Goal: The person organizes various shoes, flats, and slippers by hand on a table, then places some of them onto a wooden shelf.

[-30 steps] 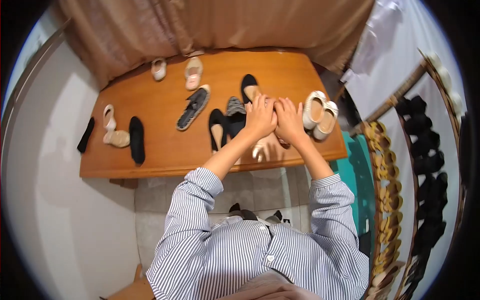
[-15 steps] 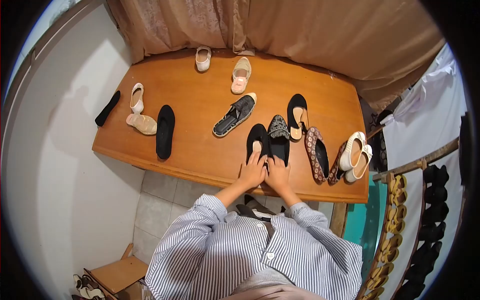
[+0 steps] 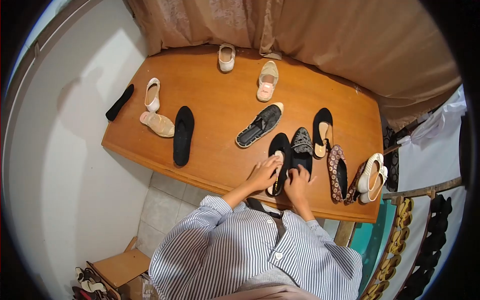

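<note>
Left hand [image 3: 265, 175] and right hand [image 3: 298, 185] on neighbouring dark shoes
The left lies loosely unfolded across the black flat [image 3: 279, 143], whose toe extends beyond its fingers; the right's bent fingers touch the patterned mule [image 3: 302, 144] just ahead — whether they grip, I cannot tell. A dotted shoe [image 3: 334, 172] lies to the right hand's right.

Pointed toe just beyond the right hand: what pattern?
The pointed toe is patterned grey and black, clearest in head view.
</note>
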The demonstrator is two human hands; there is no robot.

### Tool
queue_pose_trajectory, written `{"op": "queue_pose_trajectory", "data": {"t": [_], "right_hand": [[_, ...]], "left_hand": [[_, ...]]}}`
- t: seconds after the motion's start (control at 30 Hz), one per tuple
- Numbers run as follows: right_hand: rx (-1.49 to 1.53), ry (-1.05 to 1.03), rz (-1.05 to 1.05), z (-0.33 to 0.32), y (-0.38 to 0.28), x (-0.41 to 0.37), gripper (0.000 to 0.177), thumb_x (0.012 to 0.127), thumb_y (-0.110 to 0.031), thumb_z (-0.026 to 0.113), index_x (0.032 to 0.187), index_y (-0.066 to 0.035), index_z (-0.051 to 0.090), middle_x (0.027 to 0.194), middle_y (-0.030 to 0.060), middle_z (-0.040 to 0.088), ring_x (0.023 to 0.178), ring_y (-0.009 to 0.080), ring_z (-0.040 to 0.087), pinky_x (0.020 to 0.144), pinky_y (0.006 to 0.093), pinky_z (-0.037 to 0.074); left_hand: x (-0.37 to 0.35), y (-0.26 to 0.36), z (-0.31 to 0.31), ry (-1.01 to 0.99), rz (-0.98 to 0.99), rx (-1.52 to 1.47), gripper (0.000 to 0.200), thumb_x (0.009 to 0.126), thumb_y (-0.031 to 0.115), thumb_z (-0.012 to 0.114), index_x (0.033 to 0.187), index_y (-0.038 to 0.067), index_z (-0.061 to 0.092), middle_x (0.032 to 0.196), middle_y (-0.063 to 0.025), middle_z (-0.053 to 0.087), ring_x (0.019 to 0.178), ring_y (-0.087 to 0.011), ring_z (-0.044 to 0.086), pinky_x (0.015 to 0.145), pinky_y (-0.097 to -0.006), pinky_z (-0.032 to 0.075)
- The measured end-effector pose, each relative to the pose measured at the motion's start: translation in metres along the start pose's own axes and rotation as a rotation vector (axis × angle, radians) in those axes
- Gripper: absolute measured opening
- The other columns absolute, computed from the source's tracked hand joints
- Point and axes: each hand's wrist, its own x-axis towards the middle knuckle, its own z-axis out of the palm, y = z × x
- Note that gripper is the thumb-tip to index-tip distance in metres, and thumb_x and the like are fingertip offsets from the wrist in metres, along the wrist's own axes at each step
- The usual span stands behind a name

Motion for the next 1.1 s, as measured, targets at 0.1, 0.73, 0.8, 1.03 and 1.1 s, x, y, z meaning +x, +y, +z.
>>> {"op": "queue_pose_trajectory", "data": {"t": [0.1,0.73,0.8,1.03,1.1], "right_hand": [[-0.021,0.233,-0.091,-0.005,-0.027,0.01,0.021,0.07,-0.014,0.056,0.09,-0.009,0.056,0.119,0.0139,0.044,0.116,0.032,0.035,0.094,0.0657,0.011],[0.232,-0.021,-0.753,0.105,-0.27,0.09,0.032,0.067,-0.009,0.056,0.097,-0.002,0.051,0.109,0.0202,0.047,0.104,0.0368,0.042,0.091,0.0433,0.032],[0.247,-0.038,-0.746,0.126,-0.307,0.093,0.033,0.067,-0.009,0.056,0.099,-0.001,0.051,0.109,0.02,0.047,0.104,0.0365,0.042,0.091,0.0429,0.032],[0.029,0.146,-0.554,0.167,-0.396,0.09,0.043,0.066,-0.015,0.057,0.106,-0.003,0.049,0.112,0.0156,0.047,0.106,0.0322,0.043,0.089,0.0479,0.033],[-0.007,0.135,-0.479,0.169,-0.409,0.086,0.042,0.067,-0.018,0.057,0.106,-0.004,0.049,0.112,0.0155,0.048,0.106,0.0316,0.043,0.09,0.0494,0.032]], "left_hand": [[-0.012,-0.033,-0.041,0.279,-0.116,0.013,0.034,0.072,0.011,0.051,0.106,0.009,0.052,0.124,-0.0133,0.042,0.117,-0.0314,0.038,0.093,-0.0526,0.026],[-0.099,-0.168,-0.207,0.603,-0.724,0.42,0.028,0.074,0.023,0.057,0.098,0.008,0.056,0.097,-0.008,0.058,0.096,-0.0292,0.051,0.077,-0.0459,0.04],[-0.107,-0.19,-0.229,0.495,-0.475,0.185,0.02,0.075,0.019,0.055,0.09,0.006,0.057,0.08,-0.011,0.061,0.08,-0.0305,0.058,0.067,-0.042,0.044],[-0.126,-0.246,-0.29,0.42,-0.077,0.079,0.017,0.077,0.006,0.046,0.089,0.003,0.057,0.085,-0.0169,0.06,0.078,-0.0366,0.056,0.065,-0.0424,0.045],[-0.13,-0.26,-0.314,0.375,-0.078,0.13,0.018,0.076,0.006,0.046,0.089,0.003,0.058,0.087,-0.0163,0.06,0.08,-0.0354,0.056,0.067,-0.0414,0.045]]}}
